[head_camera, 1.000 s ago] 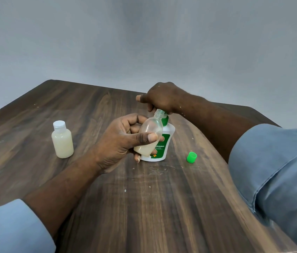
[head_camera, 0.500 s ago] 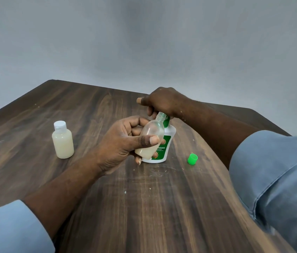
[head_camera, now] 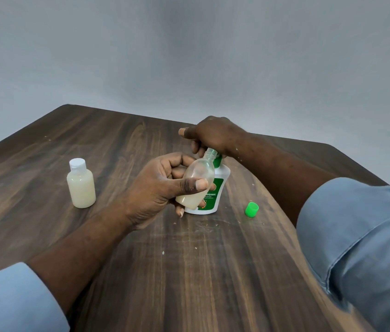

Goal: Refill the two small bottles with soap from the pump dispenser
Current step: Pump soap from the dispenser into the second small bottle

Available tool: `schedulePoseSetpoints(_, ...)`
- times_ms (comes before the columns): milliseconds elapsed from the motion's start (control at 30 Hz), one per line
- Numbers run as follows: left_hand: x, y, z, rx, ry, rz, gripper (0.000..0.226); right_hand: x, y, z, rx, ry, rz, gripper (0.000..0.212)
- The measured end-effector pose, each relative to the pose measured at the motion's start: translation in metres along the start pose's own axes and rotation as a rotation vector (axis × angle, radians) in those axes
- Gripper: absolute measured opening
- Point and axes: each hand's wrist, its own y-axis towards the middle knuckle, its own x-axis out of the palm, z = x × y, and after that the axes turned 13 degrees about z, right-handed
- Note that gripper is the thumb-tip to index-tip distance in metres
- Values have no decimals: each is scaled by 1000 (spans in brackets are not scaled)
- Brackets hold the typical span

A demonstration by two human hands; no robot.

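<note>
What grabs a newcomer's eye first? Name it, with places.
At centre, the left hand holds a tilted clear plastic bottle, part-filled with cream soap, against the white green-labelled pump dispenser, whose top the right hand grips. A nearly full white-capped bottle stands left; a small green cap lies right.

Tilted open bottle (head_camera: 200,170) at dispenser (head_camera: 215,198) nozzle; capped bottle (head_camera: 81,188) upright, left.

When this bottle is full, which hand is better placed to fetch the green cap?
Probably the right hand: the green cap lies on the table on its side of the pump dispenser, and the left hand is busy gripping the small bottle.
</note>
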Motion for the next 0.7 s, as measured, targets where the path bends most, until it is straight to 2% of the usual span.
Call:
schedulePoseSetpoints(233, -1, 0, 1, 34, 11, 36, 52, -8, 8, -7, -108, -183, 8, 50)
schedulePoseSetpoints(467, 1, -3, 0, 28, -2, 6, 57, -1, 0, 0, 28, 23, -22, 53)
schedulePoseSetpoints(700, 0, 0, -1, 32, 26, 10, 53, -5, 2, -4, -39, -109, -9, 55)
